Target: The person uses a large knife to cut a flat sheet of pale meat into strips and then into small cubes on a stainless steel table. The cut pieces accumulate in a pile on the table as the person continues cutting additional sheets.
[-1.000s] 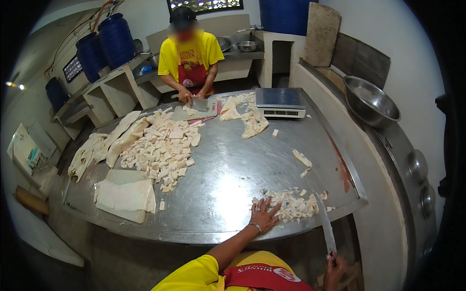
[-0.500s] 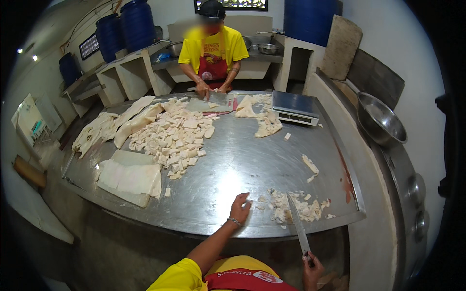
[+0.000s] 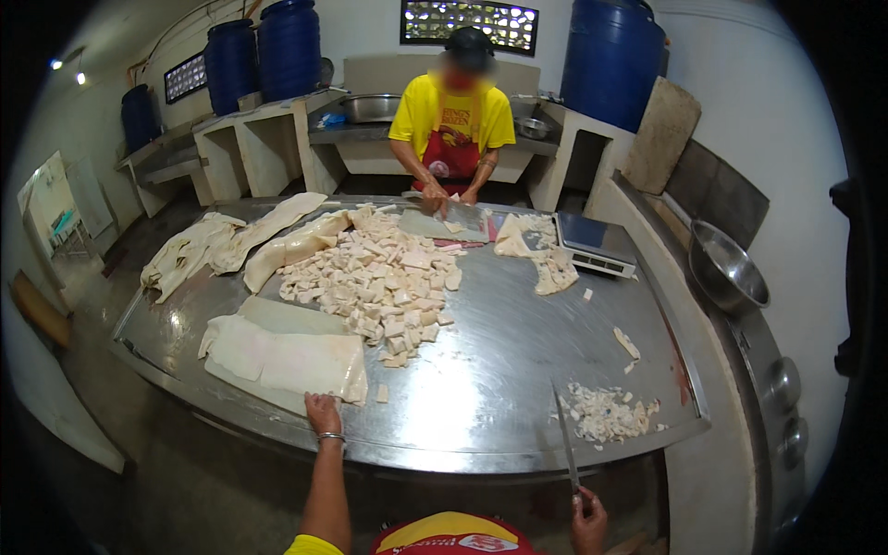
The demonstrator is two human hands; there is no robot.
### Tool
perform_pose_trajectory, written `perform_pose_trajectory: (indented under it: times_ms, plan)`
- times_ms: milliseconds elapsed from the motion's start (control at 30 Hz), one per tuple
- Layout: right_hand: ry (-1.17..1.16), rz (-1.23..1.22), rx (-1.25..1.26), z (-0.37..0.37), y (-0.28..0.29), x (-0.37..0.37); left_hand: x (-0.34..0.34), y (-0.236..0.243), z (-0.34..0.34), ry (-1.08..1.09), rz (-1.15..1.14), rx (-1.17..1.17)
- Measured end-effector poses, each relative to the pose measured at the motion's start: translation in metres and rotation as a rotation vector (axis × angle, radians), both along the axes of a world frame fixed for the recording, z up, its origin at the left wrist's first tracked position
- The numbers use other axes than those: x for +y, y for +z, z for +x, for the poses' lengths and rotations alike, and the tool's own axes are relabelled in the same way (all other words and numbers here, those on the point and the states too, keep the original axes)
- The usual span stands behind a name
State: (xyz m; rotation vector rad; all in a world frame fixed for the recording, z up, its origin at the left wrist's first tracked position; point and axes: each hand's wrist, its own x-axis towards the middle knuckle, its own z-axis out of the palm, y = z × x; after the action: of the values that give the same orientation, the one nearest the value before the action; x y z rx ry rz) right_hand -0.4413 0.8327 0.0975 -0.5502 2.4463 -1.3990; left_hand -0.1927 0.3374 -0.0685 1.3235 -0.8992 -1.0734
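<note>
My left hand (image 3: 323, 416) is at the near edge of the pale cutting board (image 3: 277, 319), which has a flat sheet of pale skin or fat (image 3: 282, 361) on it; its fingers are curled on the board's edge. My right hand (image 3: 588, 518) holds a long knife (image 3: 563, 430) by the handle, blade pointing away from me, beside small pale scraps (image 3: 601, 412). A big heap of cut pale pieces (image 3: 379, 268) lies beyond the board, with long folded slabs (image 3: 190, 259) at the far left.
Across the steel table (image 3: 509, 333), a co-worker (image 3: 453, 129) works on a board. A scale (image 3: 592, 236) sits at the far right corner. A steel bowl (image 3: 726, 268) rests on the side ledge. Blue drums (image 3: 610, 55) stand behind.
My left hand has moved left from beside the scraps to the cutting board's edge and closed on it. The knife in my right hand has shifted leftward and stands more upright in view.
</note>
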Motion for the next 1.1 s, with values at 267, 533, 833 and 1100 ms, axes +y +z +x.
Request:
perform_pose_trajectory:
  times_ms: [267,533,833,1100]
  plan:
    - [0.071,-0.176,-0.117,0.066,-0.039,-0.069,-0.063,0.044,0.046,-0.101,0.297,-0.34]
    - [0.253,-0.117,0.038,0.049,-0.056,-0.159,-0.098,0.031,0.072,0.115,0.273,-0.618]
    - [0.447,-0.031,-0.081,0.01,-0.045,-0.268,-0.122,0.06,0.128,0.231,0.278,-0.182]
    - [0.479,0.049,-0.206,0.031,-0.055,-0.302,-0.152,0.051,0.127,0.147,0.289,-0.332]
